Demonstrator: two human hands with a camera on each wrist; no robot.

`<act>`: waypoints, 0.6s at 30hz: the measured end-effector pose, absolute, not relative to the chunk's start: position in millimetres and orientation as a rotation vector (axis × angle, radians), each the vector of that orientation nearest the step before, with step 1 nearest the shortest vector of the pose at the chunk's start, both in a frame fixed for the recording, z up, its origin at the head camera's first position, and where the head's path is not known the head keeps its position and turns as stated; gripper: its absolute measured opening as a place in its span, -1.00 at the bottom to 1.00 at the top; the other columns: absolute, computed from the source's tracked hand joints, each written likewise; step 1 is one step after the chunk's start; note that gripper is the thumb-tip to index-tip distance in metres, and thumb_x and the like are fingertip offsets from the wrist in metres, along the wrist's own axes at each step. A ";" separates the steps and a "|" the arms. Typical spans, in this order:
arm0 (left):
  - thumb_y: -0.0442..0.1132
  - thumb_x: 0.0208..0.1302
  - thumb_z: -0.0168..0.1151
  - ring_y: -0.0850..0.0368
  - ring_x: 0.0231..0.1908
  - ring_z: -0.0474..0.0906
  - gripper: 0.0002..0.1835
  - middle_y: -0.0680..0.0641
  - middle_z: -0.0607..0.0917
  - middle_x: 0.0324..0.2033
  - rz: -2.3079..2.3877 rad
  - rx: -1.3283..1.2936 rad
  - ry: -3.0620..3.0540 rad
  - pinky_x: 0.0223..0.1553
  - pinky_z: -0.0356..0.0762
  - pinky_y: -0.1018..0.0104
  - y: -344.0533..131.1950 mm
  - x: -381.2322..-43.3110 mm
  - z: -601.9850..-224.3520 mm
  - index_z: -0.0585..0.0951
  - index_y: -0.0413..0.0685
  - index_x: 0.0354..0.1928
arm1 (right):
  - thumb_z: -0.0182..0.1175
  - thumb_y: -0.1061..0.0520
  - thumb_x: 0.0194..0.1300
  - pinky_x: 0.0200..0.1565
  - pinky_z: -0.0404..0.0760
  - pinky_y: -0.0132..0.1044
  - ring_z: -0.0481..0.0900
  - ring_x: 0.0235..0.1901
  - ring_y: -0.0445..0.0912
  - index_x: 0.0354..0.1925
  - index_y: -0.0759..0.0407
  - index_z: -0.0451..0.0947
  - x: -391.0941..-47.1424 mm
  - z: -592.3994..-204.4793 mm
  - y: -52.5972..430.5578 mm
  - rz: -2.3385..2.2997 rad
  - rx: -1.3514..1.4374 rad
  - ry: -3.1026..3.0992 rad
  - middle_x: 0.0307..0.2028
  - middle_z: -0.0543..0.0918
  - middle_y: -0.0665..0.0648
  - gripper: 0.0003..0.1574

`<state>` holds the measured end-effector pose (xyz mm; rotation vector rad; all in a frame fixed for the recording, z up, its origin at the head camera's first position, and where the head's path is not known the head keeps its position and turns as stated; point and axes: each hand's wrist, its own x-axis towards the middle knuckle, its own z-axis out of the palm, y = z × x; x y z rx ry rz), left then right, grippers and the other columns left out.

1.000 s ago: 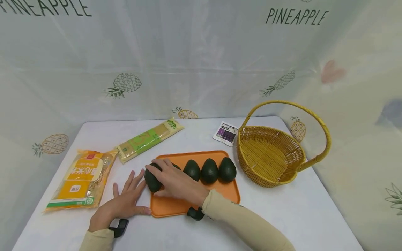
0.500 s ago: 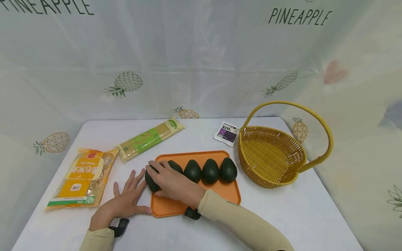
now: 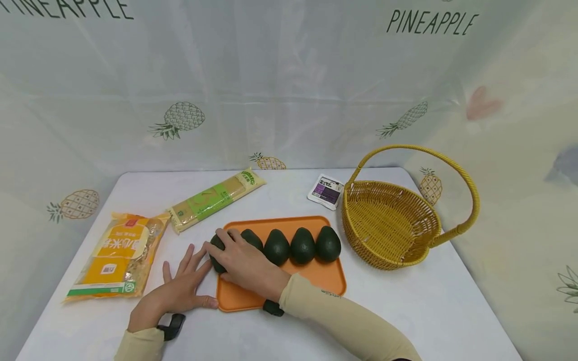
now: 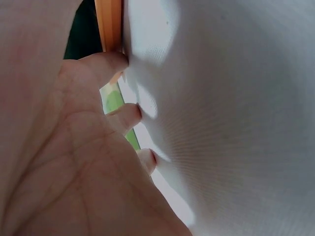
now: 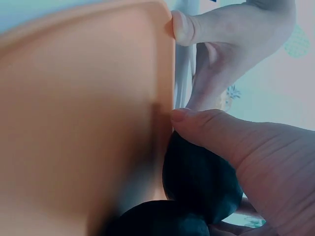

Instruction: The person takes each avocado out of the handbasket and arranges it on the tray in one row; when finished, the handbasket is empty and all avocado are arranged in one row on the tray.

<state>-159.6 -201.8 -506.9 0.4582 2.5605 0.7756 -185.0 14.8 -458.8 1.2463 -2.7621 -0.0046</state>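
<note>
A dark green avocado (image 3: 217, 242) sits at the left end of the orange tray (image 3: 246, 300). My right hand (image 3: 248, 263) lies over that avocado and grips it, hiding part of it. In the right wrist view, its thumb is against the avocado (image 5: 197, 177). My left hand (image 3: 182, 288) rests on the table with fingers spread, its thumb touching the tray's left edge and its fingertips close to the gripped avocado. Alongside stand a partly hidden avocado (image 3: 251, 239) and several more in a row, including one at the right end (image 3: 328, 244).
An orange-and-yellow food bag (image 3: 115, 255) lies left of my left hand. Behind the tray is a long green-labelled packet (image 3: 217, 200). A small white-and-purple packet (image 3: 325, 191) sits by a yellow wicker basket (image 3: 384, 220) with a tall handle, right of the tray.
My right hand has shifted slightly left on the avocado, which has moved a little at the tray's end. More of the neighbouring avocado shows. My left hand stays in place.
</note>
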 end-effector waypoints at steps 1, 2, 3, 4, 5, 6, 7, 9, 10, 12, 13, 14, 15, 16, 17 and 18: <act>0.42 -0.11 0.60 -0.49 0.66 -0.56 0.38 -0.34 -0.14 0.72 0.778 0.454 2.557 0.25 -0.78 -0.83 -202.1 -159.5 -507.0 0.24 -0.19 0.65 | 0.49 -0.22 0.34 0.30 0.66 -0.36 0.48 0.39 0.03 0.56 -0.05 0.37 -185.0 -458.8 14.5 0.018 1.244 -2.767 0.49 0.43 0.18 -0.03; 0.42 -0.11 0.60 -0.48 0.67 -0.58 0.38 -0.33 -0.14 0.72 0.777 0.449 2.554 0.26 -0.80 -0.82 -202.6 -159.5 -507.4 0.23 -0.17 0.66 | 0.49 -0.21 0.34 0.27 0.68 -0.36 0.48 0.40 0.03 0.56 -0.07 0.38 -184.8 -458.8 14.1 0.032 1.240 -2.774 0.50 0.42 0.19 -0.05; 0.42 -0.11 0.60 -0.47 0.67 -0.58 0.38 -0.33 -0.15 0.72 0.780 0.447 2.552 0.26 -0.81 -0.81 -202.9 -159.4 -507.7 0.23 -0.16 0.66 | 0.49 -0.21 0.34 0.26 0.69 -0.36 0.48 0.40 0.04 0.56 -0.07 0.38 -184.8 -458.8 13.8 0.036 1.239 -2.778 0.50 0.42 0.20 -0.06; 0.41 -0.11 0.61 -0.48 0.66 -0.58 0.38 -0.33 -0.15 0.72 0.792 0.452 2.546 0.24 -0.82 -0.82 -203.1 -159.6 -507.9 0.23 -0.17 0.66 | 0.49 -0.20 0.35 0.26 0.69 -0.36 0.48 0.39 0.04 0.55 -0.08 0.39 -184.7 -458.6 13.6 0.034 1.236 -2.781 0.50 0.42 0.20 -0.06; 0.41 -0.11 0.61 -0.49 0.66 -0.58 0.38 -0.35 -0.15 0.71 0.793 0.461 2.546 0.23 -0.80 -0.83 -203.6 -159.9 -508.4 0.23 -0.19 0.65 | 0.49 -0.20 0.35 0.27 0.69 -0.35 0.48 0.39 0.04 0.55 -0.07 0.39 -184.9 -458.4 13.4 0.035 1.235 -2.782 0.50 0.42 0.20 -0.06; 0.42 -0.11 0.60 -0.48 0.66 -0.57 0.39 -0.34 -0.15 0.72 0.786 0.457 2.551 0.24 -0.81 -0.82 -203.3 -159.8 -508.7 0.23 -0.18 0.66 | 0.49 -0.21 0.35 0.28 0.68 -0.34 0.48 0.40 0.05 0.55 -0.07 0.39 -184.9 -458.4 13.2 0.033 1.234 -2.782 0.50 0.42 0.21 -0.07; 0.45 -0.12 0.59 -0.47 0.67 -0.57 0.39 -0.33 -0.14 0.72 0.780 0.455 2.558 0.24 -0.81 -0.82 -203.4 -159.9 -509.4 0.23 -0.16 0.66 | 0.49 -0.21 0.35 0.31 0.67 -0.32 0.47 0.40 0.06 0.54 -0.07 0.40 -184.9 -458.2 13.1 0.024 1.236 -2.776 0.51 0.42 0.21 -0.07; 0.48 -0.13 0.57 -0.46 0.67 -0.56 0.41 -0.33 -0.12 0.72 0.764 0.451 2.569 0.26 -0.80 -0.82 -203.7 -160.1 -510.7 0.22 -0.15 0.66 | 0.48 -0.23 0.35 0.37 0.64 -0.27 0.46 0.43 0.08 0.54 -0.07 0.40 -184.8 -458.0 13.3 0.010 1.238 -2.761 0.52 0.41 0.21 -0.08; 0.49 -0.13 0.56 -0.47 0.67 -0.56 0.41 -0.34 -0.12 0.72 0.764 0.452 2.570 0.26 -0.80 -0.82 -204.0 -160.4 -511.6 0.22 -0.15 0.66 | 0.48 -0.24 0.35 0.39 0.62 -0.25 0.45 0.45 0.09 0.54 -0.08 0.40 -184.6 -458.0 13.6 0.005 1.239 -2.754 0.53 0.41 0.21 -0.07; 0.49 -0.13 0.56 -0.46 0.67 -0.57 0.41 -0.34 -0.11 0.72 0.768 0.452 2.570 0.25 -0.81 -0.82 -204.5 -160.4 -512.3 0.22 -0.13 0.66 | 0.48 -0.26 0.34 0.43 0.59 -0.22 0.42 0.48 0.10 0.54 -0.08 0.40 -184.3 -458.2 14.3 -0.001 1.241 -2.739 0.54 0.40 0.21 -0.07; 0.48 -0.13 0.57 -0.47 0.67 -0.58 0.41 -0.35 -0.11 0.71 0.778 0.457 2.566 0.24 -0.82 -0.82 -205.1 -160.5 -512.7 0.22 -0.13 0.66 | 0.48 -0.27 0.34 0.44 0.58 -0.21 0.41 0.49 0.11 0.54 -0.08 0.40 -184.2 -458.4 14.6 -0.006 1.242 -2.731 0.54 0.40 0.20 -0.07; 0.49 -0.14 0.57 -0.47 0.67 -0.58 0.41 -0.35 -0.11 0.71 0.778 0.457 2.567 0.24 -0.83 -0.82 -205.3 -160.4 -512.6 0.22 -0.13 0.67 | 0.48 -0.27 0.34 0.44 0.58 -0.21 0.41 0.49 0.11 0.54 -0.09 0.40 -183.9 -458.7 14.9 -0.007 1.242 -2.725 0.54 0.39 0.19 -0.06; 0.49 -0.14 0.56 -0.47 0.67 -0.58 0.40 -0.36 -0.11 0.71 0.783 0.461 2.569 0.24 -0.82 -0.82 -205.4 -160.4 -513.1 0.23 -0.13 0.66 | 0.48 -0.28 0.33 0.45 0.57 -0.21 0.40 0.49 0.11 0.54 -0.08 0.40 -183.7 -458.9 15.1 -0.006 1.243 -2.720 0.54 0.39 0.19 -0.05; 0.50 -0.14 0.56 -0.47 0.67 -0.59 0.41 -0.36 -0.10 0.71 0.784 0.462 2.570 0.24 -0.83 -0.82 -205.4 -160.2 -513.1 0.23 -0.12 0.67 | 0.49 -0.27 0.33 0.45 0.57 -0.21 0.40 0.49 0.10 0.54 -0.08 0.40 -183.5 -459.2 15.3 0.000 1.244 -2.717 0.54 0.40 0.18 -0.05; 0.51 -0.14 0.55 -0.46 0.67 -0.58 0.41 -0.36 -0.10 0.71 0.783 0.461 2.575 0.25 -0.82 -0.82 -205.6 -160.3 -514.1 0.23 -0.11 0.67 | 0.48 -0.27 0.33 0.46 0.56 -0.20 0.40 0.49 0.11 0.54 -0.08 0.40 -183.3 -459.2 15.3 0.005 1.245 -2.711 0.53 0.40 0.18 -0.05; 0.52 -0.14 0.54 -0.46 0.67 -0.58 0.41 -0.37 -0.09 0.70 0.785 0.466 2.575 0.24 -0.81 -0.82 -205.6 -160.3 -514.3 0.23 -0.10 0.67 | 0.48 -0.27 0.34 0.47 0.55 -0.19 0.40 0.50 0.11 0.54 -0.08 0.40 -183.2 -459.2 15.2 0.010 1.247 -2.706 0.53 0.40 0.18 -0.06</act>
